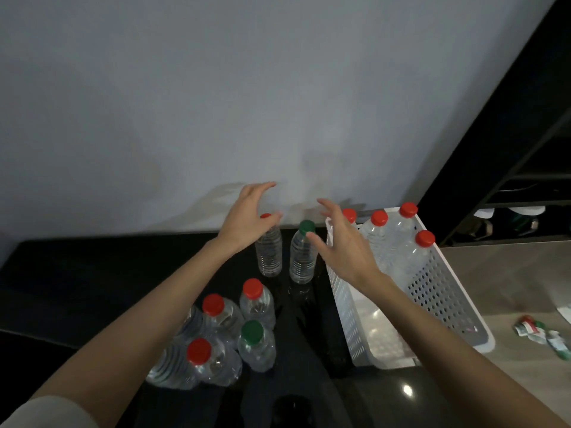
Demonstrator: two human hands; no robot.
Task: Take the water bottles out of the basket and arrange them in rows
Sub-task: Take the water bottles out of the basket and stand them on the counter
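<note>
While both hands hang over the back of the counter [92,273], neither grips anything. The left hand [247,217] is up with its fingers spread and relaxed, right over the red-cap bottle [269,251]; its thumb sits close by the cap, though I can't tell if it touches. The right hand [346,245] is splayed wide too, holding nothing, its thumb just beside the top of the green-cap bottle [302,257]. Those two stand upright side by side, near the wall [278,88], just apart from each other. Closer in, a cluster [256,304] of four stands packed together: three red caps and one green. Over on the right sits the white basket [432,291], perforated walls, just beside the green-cap bottle. Four red-capped bottles [378,233] stand bunched at its far end; the near end shows bare floor. Beyond the basket, some wrappers [537,330] lie on a tan surface.
</note>
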